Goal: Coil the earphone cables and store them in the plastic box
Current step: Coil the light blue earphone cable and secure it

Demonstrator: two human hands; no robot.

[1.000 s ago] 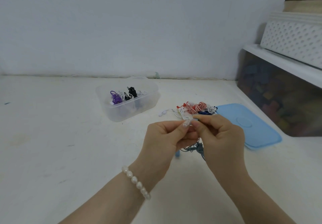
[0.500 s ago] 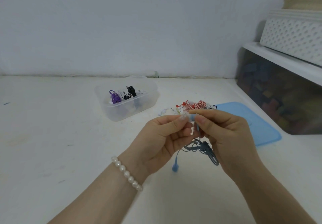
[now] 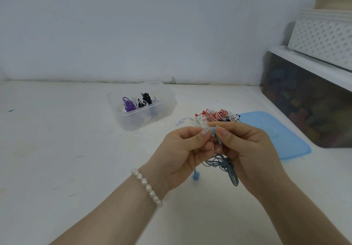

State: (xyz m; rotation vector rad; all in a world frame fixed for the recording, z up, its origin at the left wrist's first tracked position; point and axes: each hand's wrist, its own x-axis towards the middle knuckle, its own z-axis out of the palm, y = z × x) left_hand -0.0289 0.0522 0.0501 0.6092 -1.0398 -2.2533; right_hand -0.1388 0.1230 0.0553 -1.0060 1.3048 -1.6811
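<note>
Box (image 3: 122,109): some coils stored; pile (image 3: 217,116) waiting; my left hand (image 3: 182,149) and right hand (image 3: 245,145) together pinch the uncoiled blue cable (image 3: 225,165).

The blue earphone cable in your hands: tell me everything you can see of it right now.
The thin blue earphone cable is held above the white table, pinched at its upper end between the left hand and the right hand. Below the hands it hangs as a loose, tangled bundle, not yet a neat coil. One light blue earbud dangles on a strand under the left hand. It looks like soft rubbery plastic.
</note>
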